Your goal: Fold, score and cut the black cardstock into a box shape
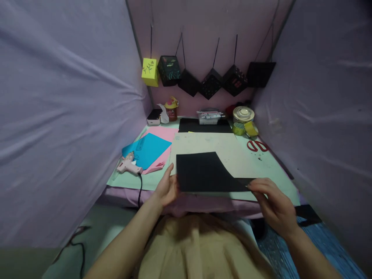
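Observation:
A sheet of black paper [203,174] is held up over the near edge of the table, its right side narrowing towards a corner. My right hand [273,205] pinches that corner between thumb and fingers. At the sheet's left edge is my left hand [168,188], its thumb pointing up in front and its other fingers partly hidden at the paper's edge. Beneath the sheet lies a large cream board [209,143] on the pale green table cover [279,174].
On the left lie a pink glue gun [129,166], blue paper [151,149] and pink paper [165,133]. Red-handled scissors [257,146], tape rolls [250,129] and a round tin [243,114] are at right. Pens [210,115] stand at the back, below hanging boxes [211,83].

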